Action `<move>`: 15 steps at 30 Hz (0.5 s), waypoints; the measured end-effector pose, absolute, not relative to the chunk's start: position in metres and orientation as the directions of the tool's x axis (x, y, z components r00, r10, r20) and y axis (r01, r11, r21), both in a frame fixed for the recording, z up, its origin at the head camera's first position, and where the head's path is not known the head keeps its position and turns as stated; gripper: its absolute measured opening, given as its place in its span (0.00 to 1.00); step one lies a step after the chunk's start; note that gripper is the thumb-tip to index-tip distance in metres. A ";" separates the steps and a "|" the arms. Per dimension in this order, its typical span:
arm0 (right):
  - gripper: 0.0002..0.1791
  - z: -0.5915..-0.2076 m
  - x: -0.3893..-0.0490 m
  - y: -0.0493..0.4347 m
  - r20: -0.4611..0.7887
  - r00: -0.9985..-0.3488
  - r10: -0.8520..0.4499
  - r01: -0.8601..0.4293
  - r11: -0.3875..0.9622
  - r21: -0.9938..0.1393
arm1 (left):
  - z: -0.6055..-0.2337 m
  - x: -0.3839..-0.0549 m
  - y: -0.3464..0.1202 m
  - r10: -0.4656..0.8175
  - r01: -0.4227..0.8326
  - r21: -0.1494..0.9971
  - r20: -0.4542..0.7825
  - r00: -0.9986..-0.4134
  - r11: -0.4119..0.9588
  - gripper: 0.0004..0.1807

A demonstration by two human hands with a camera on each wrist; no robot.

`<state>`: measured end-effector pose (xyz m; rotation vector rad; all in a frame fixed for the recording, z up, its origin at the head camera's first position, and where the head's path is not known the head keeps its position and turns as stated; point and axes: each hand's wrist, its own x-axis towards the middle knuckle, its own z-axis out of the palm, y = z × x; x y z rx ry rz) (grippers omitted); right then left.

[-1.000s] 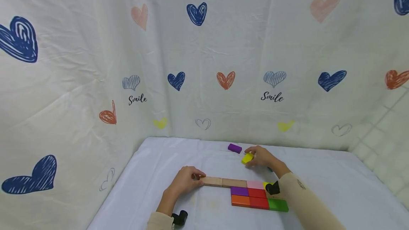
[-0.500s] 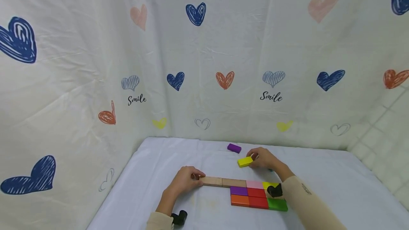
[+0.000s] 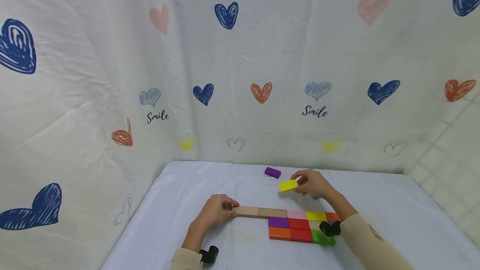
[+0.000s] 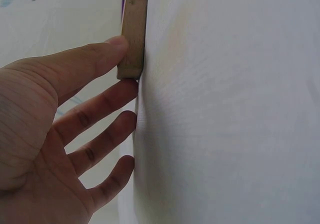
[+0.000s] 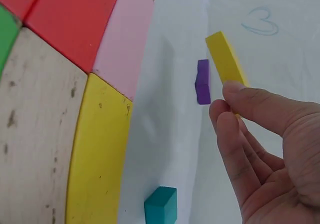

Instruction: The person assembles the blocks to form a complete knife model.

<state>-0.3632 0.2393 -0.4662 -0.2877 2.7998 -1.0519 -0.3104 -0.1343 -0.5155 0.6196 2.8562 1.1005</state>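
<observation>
My right hand [image 3: 313,183] pinches one end of a yellow block [image 3: 288,186] between thumb and fingertips. In the right wrist view that yellow block [image 5: 226,59] points away from the hand. Its shape is a flat rectangle. My left hand [image 3: 218,211] grips the left end of a plain wooden block [image 3: 247,211], the first in a row. Seen from the left wrist, the thumb lies on the wooden block [image 4: 134,39] near its end and the index fingertip meets the end. The other fingers of the left hand [image 4: 75,129] spread loosely beside it.
Coloured blocks lie edge to edge: a second wooden one [image 3: 272,213], pink [image 3: 296,214], yellow [image 3: 316,216], purple [image 3: 278,222], orange [image 3: 279,232], red [image 3: 301,235] and green [image 3: 323,237]. A loose purple block [image 3: 272,172] lies behind; a teal block [image 5: 161,205] lies near the right hand.
My right hand has turned the yellow block and raised it a little, moving slightly to the right. The left hand keeps its place at the wooden block.
</observation>
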 end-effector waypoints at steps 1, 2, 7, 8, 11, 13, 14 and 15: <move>0.19 -0.465 -0.361 0.240 -0.053 -0.973 -0.227 -0.134 0.732 -0.668 | -0.515 -0.310 -0.135 0.372 0.360 0.649 0.127 -0.920 0.670 0.12; 0.19 -0.463 -0.358 0.240 -0.048 -0.973 -0.225 -0.135 0.727 -0.674 | -0.515 -0.310 -0.135 0.373 0.362 0.647 0.128 -0.919 0.671 0.12; 0.19 -0.456 -0.344 0.246 -0.033 -0.974 -0.225 -0.140 0.706 -0.695 | -0.514 -0.310 -0.135 0.379 0.372 0.644 0.136 -0.915 0.668 0.12; 0.20 -0.455 -0.341 0.247 -0.030 -0.974 -0.223 -0.140 0.705 -0.696 | -0.514 -0.309 -0.135 0.379 0.374 0.642 0.138 -0.915 0.669 0.12; 0.20 -0.453 -0.332 0.253 -0.019 -0.975 -0.222 -0.145 0.697 -0.702 | -0.514 -0.309 -0.135 0.381 0.377 0.642 0.140 -0.914 0.668 0.12; 0.20 -0.452 -0.325 0.257 -0.010 -0.975 -0.222 -0.150 0.689 -0.709 | -0.514 -0.309 -0.135 0.381 0.378 0.642 0.142 -0.914 0.668 0.12; 0.21 -0.452 -0.321 0.259 -0.005 -0.974 -0.225 -0.155 0.685 -0.712 | -0.514 -0.309 -0.135 0.381 0.378 0.642 0.141 -0.914 0.667 0.12; 0.21 -0.452 -0.317 0.260 -0.003 -0.974 -0.228 -0.158 0.679 -0.717 | -0.514 -0.309 -0.135 0.381 0.376 0.643 0.140 -0.914 0.668 0.12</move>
